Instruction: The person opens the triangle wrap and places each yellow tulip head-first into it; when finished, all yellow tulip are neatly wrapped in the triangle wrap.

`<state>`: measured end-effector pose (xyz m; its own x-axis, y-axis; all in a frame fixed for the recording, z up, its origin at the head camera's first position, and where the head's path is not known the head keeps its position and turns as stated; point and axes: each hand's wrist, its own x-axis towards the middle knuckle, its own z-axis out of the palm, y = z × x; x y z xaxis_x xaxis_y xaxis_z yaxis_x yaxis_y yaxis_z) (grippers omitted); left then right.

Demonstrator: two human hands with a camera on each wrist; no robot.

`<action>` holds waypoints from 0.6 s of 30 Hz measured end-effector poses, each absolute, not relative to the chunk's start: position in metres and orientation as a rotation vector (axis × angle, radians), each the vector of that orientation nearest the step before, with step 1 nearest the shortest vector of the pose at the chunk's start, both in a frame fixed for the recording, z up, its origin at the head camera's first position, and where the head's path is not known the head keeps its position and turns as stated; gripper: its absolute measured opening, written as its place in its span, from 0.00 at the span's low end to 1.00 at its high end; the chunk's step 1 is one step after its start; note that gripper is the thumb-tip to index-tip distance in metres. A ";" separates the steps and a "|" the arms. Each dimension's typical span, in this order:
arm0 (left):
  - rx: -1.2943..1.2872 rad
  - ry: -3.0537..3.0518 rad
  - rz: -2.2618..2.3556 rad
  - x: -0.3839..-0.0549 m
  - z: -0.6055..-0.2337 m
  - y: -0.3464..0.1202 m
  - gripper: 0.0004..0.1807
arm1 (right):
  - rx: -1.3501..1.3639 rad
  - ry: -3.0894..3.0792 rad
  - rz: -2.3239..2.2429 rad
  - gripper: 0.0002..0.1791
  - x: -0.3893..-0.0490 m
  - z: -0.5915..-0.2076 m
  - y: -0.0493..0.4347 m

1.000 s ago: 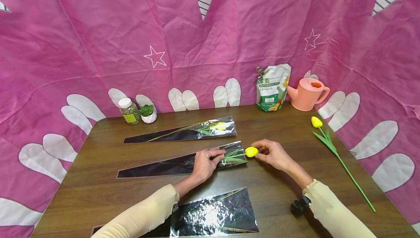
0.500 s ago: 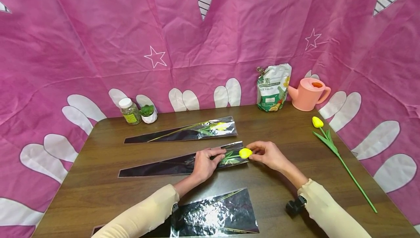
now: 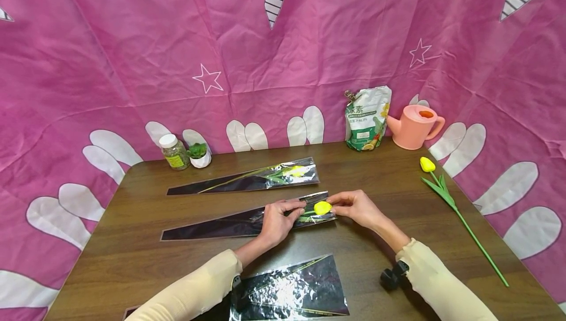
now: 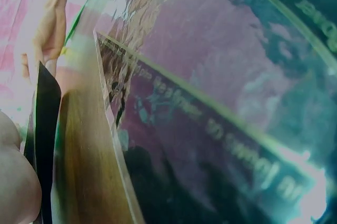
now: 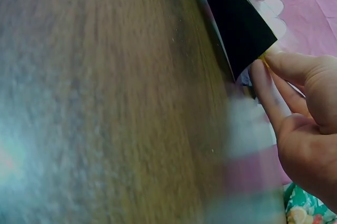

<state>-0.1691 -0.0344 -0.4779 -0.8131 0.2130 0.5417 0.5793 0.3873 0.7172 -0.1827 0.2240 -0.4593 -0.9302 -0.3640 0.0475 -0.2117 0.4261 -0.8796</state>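
Observation:
A yellow tulip [image 3: 322,208] lies lengthwise in the mouth of a black and clear tapered flower sleeve [image 3: 212,225], mid-table. Its bloom is just inside the right end, and most of the stem is hidden. My left hand [image 3: 277,221] pinches the sleeve near its mouth, thumb toward me. At the bloom's tip, my right hand [image 3: 359,209] holds the tulip between thumb and fingers. In the right wrist view those fingers [image 5: 274,66] meet at the sleeve's black corner, with a bit of yellow showing between them.
Behind lies another sleeve [image 3: 243,179] with a yellow tulip inside. A flat sleeve [image 3: 296,289] lies in front, under my left forearm. One loose tulip [image 3: 455,208] is at the right. A jar [image 3: 174,153], potted succulent [image 3: 200,155], pouch [image 3: 367,119] and watering can [image 3: 413,127] line the back.
My right hand has moved left with the tulip, and the bloom has slid from outside the sleeve's mouth to inside it. My left hand has stayed in place on the sleeve.

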 end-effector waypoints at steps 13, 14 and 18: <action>-0.699 -2.284 -1.371 -0.171 -0.479 -0.036 0.10 | -0.397 2.141 -1.742 0.17 -0.187 -0.463 0.217; -0.696 -2.287 -1.369 -0.171 -0.479 -0.036 0.10 | -0.384 2.069 -1.783 0.18 -0.187 -0.463 0.216; -0.685 -2.296 -1.371 -0.172 -0.480 -0.036 0.10 | -0.352 1.889 -1.888 0.20 -0.186 -0.460 0.214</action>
